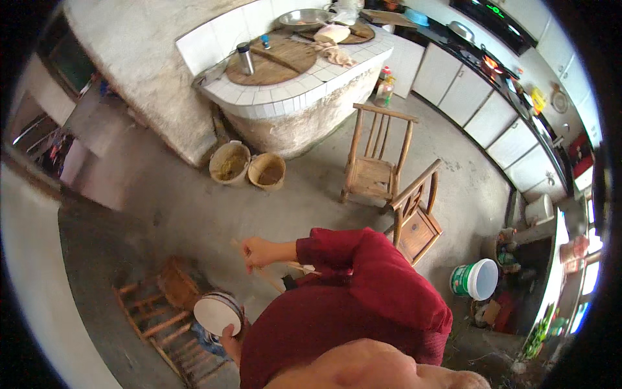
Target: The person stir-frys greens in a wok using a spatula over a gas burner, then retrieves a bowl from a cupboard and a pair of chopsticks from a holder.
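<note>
My left hand [229, 341] grips the edge of a round, pale-faced thing with a dark banded side [217, 316]. Its flat cream face is turned upward, and I cannot make out its kind. My right hand [253, 253] reaches across in front of me in a dark red sleeve [382, 272]. Its fingers are closed around a thin light wooden stick [269, 279], which slants down toward my body. A wooden slatted chair [155, 318] lies low beside my left hand, with some blue cloth near it.
Two wooden chairs [372, 172] [418, 233] stand ahead and right. Two buckets [230, 162] [266, 171] sit by the tiled stove [278, 97]. A white-and-green bucket [476, 279] lies at right. White cabinets [463, 91] line the far right wall.
</note>
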Available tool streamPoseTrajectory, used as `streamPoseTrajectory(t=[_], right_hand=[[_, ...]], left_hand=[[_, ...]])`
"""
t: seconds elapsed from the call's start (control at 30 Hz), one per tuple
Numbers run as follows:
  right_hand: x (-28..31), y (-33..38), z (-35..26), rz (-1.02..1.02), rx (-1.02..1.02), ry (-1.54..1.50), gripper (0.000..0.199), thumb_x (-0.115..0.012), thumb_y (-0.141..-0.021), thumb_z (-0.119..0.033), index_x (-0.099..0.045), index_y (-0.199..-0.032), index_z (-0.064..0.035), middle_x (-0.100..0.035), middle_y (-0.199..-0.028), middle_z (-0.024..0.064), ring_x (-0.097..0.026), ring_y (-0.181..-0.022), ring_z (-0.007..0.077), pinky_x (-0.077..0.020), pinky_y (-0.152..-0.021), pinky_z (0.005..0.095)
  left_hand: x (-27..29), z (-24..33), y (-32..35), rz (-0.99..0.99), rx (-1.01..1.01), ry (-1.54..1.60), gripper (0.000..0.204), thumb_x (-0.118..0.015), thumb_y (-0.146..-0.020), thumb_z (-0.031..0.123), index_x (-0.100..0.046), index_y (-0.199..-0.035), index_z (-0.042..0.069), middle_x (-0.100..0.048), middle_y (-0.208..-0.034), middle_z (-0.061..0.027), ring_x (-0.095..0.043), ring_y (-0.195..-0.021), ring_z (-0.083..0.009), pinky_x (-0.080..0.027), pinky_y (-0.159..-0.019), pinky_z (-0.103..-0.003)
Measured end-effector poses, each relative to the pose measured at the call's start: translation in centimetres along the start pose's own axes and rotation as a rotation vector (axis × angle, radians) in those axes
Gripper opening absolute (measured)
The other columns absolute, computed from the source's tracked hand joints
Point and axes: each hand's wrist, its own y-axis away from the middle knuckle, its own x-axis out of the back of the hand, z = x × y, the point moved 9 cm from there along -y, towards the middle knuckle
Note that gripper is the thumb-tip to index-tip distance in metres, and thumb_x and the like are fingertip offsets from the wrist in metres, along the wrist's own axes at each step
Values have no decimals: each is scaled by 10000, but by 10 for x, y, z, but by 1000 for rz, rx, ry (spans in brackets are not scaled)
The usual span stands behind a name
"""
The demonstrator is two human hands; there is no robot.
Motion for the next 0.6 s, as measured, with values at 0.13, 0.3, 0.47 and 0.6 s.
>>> streamPoseTrajectory(t=[0.13,0.3,0.47,0.6], right_hand=[[29,-75,-5,41,21,-167,96,-558,-758,-68,-478,-794,-30,-618,-652,80,-576,-523,141,-436,-438,279],[60,-169,-41,100,-20,-297,159,-549,-779,-130,-524,-926,-76,-640,-727,57,-450,-448,96,-333,-377,252],[68,-273,-97,17,-82,-227,258,-550,-782,-144,-556,-1038,-114,-653,-777,41,-352,-440,25,-250,-364,208],[82,-353,-129,15,-156,-343,247,-564,-798,-109,-537,-1043,-95,-627,-809,34,-407,-500,49,-281,-414,187]], left_hand=[[-47,43,-70,-59,74,-11,708,-511,-683,92,-262,-1346,85,-443,-1243,-194,-502,-1068,-312,-486,-816,-418],[-40,87,-187,-103,171,33,649,-471,-711,102,-282,-1330,55,-397,-1294,-174,-448,-1145,-320,-431,-898,-446],[-1,162,-290,-85,147,100,560,-474,-770,88,-289,-1289,-10,-395,-1243,-171,-436,-1136,-324,-445,-913,-473],[-92,254,-317,-80,-12,-123,644,-501,-782,106,-208,-1352,48,-368,-1289,-161,-450,-1139,-303,-450,-913,-410]])
